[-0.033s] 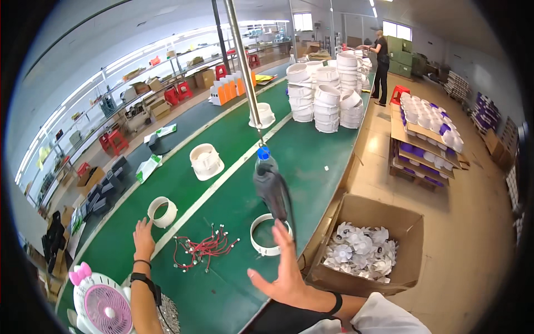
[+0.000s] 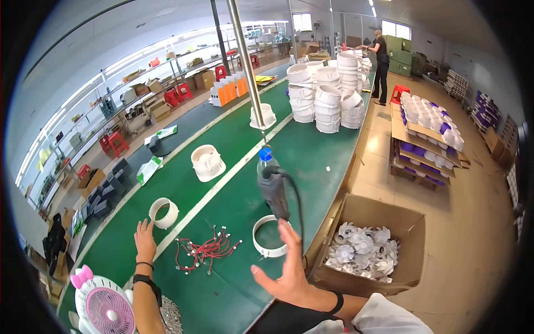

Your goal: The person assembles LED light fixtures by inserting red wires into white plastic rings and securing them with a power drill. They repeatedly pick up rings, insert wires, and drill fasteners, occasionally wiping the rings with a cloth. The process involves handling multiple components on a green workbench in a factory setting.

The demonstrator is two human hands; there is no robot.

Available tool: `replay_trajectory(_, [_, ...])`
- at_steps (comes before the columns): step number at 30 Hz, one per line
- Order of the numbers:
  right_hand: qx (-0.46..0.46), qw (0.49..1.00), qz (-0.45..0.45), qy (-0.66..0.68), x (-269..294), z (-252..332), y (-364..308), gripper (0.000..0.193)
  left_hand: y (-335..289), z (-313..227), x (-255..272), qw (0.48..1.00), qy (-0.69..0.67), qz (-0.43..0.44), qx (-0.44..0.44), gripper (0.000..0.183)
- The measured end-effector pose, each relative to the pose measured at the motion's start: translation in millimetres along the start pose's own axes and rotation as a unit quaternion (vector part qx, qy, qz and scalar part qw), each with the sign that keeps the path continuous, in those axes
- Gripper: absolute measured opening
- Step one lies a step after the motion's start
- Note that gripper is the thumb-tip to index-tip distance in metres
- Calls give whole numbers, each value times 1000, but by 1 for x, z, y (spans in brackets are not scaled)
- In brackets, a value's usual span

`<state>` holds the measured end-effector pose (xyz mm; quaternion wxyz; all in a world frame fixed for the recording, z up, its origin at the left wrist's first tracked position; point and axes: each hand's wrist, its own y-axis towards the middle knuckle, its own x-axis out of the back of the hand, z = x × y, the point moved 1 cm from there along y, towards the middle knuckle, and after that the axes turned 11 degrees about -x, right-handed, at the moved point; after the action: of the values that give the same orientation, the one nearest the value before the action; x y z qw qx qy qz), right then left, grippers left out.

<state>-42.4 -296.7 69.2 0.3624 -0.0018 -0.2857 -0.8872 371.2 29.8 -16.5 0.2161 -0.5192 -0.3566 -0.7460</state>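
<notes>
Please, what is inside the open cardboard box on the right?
Inside the cardboard box lies a heap of white bladed parts. What lies beneath them is covered and cannot be seen.

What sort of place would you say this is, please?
It looks like a factory assembly workshop, judging by the long green worktable, the stacks of white ring-shaped parts on it, and the dark corded tool hanging above it.
</notes>
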Motion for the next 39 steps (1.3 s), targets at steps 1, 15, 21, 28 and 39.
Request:
replay_trajectory(1, [16,999,-35,-21,-2,0,6,105,10,2,1,999,-3,-16,-30,66])
replay_trajectory(15, [-28,987,-68,146,-23,-21,128,75,36,-21,-11,996,-53,-56,-33,36])
replay_trajectory(21, [-58,971,-6,234,-24,-28,102,39,13,-5,11,980,-191,-6,-48,52])
replay_trajectory(28, [-2,931,94,352,-32,13,72,53,-14,3,26,987,-153,-38,-15,30])
replay_trajectory(39, [-88,893,228,377,-56,60,36,28,-194,-223,203,960,-245,-124,-52,44])
